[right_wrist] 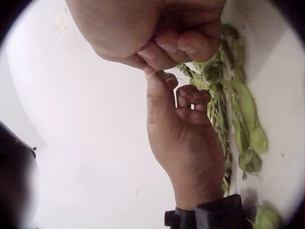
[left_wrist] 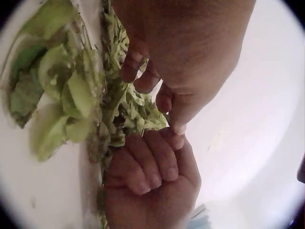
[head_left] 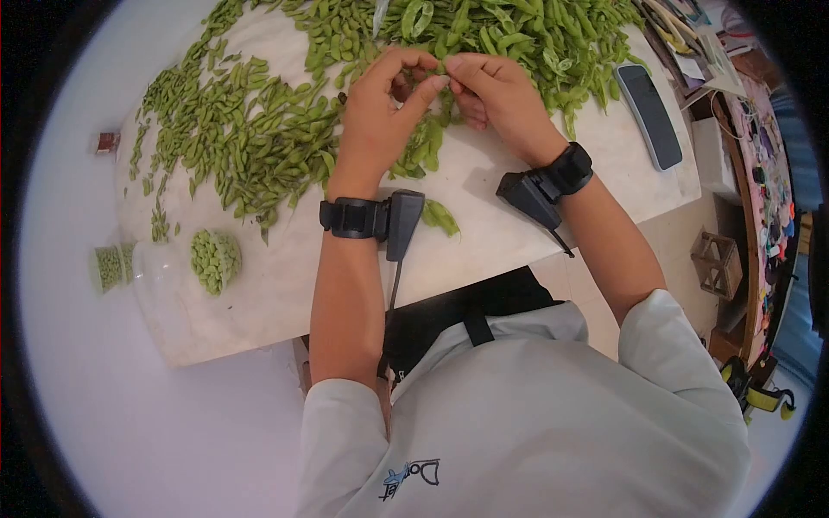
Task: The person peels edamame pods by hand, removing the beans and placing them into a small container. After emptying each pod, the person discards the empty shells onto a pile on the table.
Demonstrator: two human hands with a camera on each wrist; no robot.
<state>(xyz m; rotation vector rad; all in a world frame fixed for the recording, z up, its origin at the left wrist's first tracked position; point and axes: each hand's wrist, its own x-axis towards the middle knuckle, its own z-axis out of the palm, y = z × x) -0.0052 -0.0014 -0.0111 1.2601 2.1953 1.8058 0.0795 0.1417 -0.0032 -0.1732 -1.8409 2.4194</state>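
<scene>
2 tubs (head_left: 236,255) w/ shelled beans (head_left: 209,262), L hand (head_left: 377,112), R hand (head_left: 511,102), fingers (head_left: 418,59) pinching pod (right_wrist: 164,75)

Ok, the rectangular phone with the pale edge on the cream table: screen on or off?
Looks off: the phone lies face up, its display dark across, with no icons or glow visible.
</scene>
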